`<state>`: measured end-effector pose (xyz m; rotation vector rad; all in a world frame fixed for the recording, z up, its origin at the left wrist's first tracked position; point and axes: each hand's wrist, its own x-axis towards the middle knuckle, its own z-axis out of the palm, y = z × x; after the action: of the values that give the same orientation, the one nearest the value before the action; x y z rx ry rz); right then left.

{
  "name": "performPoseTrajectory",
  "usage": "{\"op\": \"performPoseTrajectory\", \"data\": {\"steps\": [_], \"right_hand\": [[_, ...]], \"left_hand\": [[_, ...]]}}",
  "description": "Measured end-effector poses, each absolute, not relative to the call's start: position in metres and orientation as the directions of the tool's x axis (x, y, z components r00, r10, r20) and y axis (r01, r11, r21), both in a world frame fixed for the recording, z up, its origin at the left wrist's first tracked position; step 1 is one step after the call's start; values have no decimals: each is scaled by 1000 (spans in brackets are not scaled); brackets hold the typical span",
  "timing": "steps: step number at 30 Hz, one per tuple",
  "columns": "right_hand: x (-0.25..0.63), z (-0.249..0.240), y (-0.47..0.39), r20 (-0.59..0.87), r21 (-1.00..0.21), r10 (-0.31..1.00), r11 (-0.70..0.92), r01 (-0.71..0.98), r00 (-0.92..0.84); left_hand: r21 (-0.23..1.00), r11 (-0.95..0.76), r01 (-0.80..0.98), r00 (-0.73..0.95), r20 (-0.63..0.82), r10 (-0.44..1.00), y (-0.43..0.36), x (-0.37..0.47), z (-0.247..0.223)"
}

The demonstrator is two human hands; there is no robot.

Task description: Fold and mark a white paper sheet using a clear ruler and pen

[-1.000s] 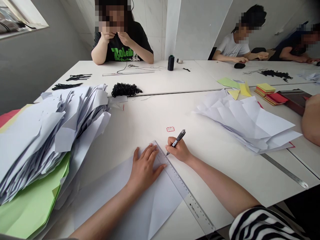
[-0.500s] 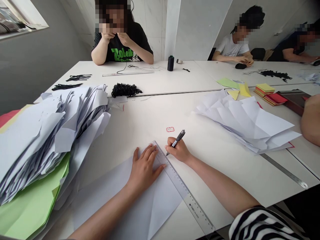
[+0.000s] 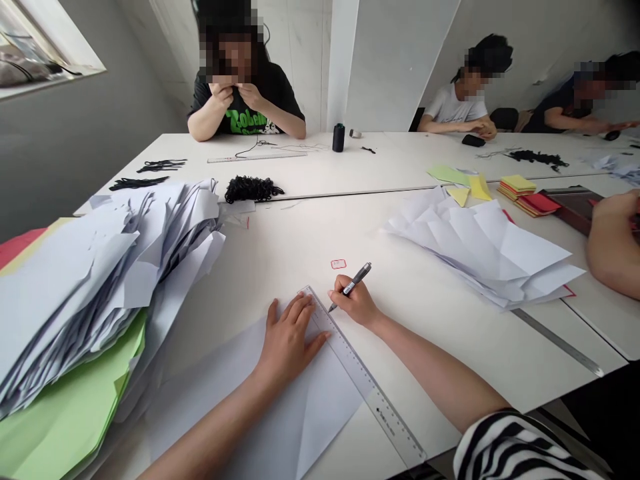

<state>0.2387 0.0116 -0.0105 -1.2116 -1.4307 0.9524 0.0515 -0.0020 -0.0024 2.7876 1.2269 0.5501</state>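
Observation:
My left hand (image 3: 287,337) lies with its fingers spread over the upper end of a clear plastic ruler (image 3: 370,393), pressing it on a pale sheet of paper (image 3: 240,373). The ruler runs diagonally along the sheet's right edge, down to the table's front edge. In my right hand (image 3: 355,303) is a dark pen (image 3: 356,280), pinched between fingers and thumb. Its tip points down at the ruler's right edge, near the upper end; whether it touches is too small to tell. A small red-bordered label (image 3: 339,264) lies just beyond my hands.
A tall paper stack (image 3: 75,293) fills the left side. Folded white sheets (image 3: 490,247), a metal ruler (image 3: 560,341) and coloured paper pads (image 3: 517,185) lie at the right. Across the table sits a person (image 3: 250,100), near black cord (image 3: 253,189). Another person's arm (image 3: 615,247) rests far right.
The view has tilted slightly, so the table's far items appear lower. The pen tip has shifted slightly up and left along the ruler's edge. My left hand stays in place.

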Motion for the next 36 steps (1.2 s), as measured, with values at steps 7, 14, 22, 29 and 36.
{"op": "performPoseTrajectory", "data": {"steps": [7, 14, 22, 29, 36], "right_hand": [[240, -3, 10, 144, -989, 990, 143, 46, 6], [253, 1, -4, 88, -994, 996, 88, 60, -1], [256, -9, -8, 65, -998, 995, 64, 19, 69], [259, -10, -4, 63, -998, 997, 61, 28, 42], [257, -8, -10, 67, -995, 998, 65, 78, 19]], "left_hand": [[165, -689, 706, 622, 321, 714, -1, 49, -5], [179, -684, 707, 618, 313, 721, 1, 52, -6], [174, -692, 701, 627, 314, 713, 2, 55, -4], [158, -692, 705, 632, 305, 713, 5, 57, -4], [160, -691, 705, 631, 304, 714, 4, 56, -6]]}}
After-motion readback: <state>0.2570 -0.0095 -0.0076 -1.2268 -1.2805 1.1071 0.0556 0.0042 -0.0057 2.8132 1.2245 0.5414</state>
